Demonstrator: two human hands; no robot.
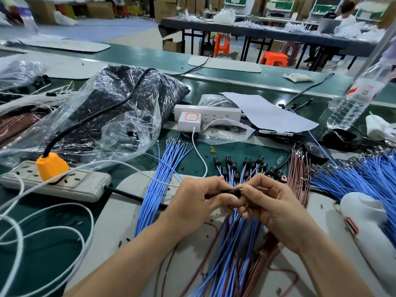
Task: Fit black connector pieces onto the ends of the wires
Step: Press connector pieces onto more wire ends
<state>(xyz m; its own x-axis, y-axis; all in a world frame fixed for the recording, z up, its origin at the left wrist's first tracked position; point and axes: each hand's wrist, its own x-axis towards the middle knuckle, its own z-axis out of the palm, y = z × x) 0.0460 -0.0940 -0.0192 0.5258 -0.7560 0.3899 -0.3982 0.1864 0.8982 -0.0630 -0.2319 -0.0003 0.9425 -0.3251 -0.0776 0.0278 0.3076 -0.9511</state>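
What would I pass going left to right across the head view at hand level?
Power strip with orange plug → loose blue wires → left hand → black connector → right hand → brown wires → large blue wire pile.

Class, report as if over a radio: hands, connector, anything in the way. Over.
Left hand grips black connector piece; right hand pinches wire end at its mouth. Fitted connectors lie just beyond. Nothing blocks the hands.

Factory assembly floor: long worktables (267,32), stacked cardboard boxes (167,7), wire bundles (156,185), plastic stools (274,58).
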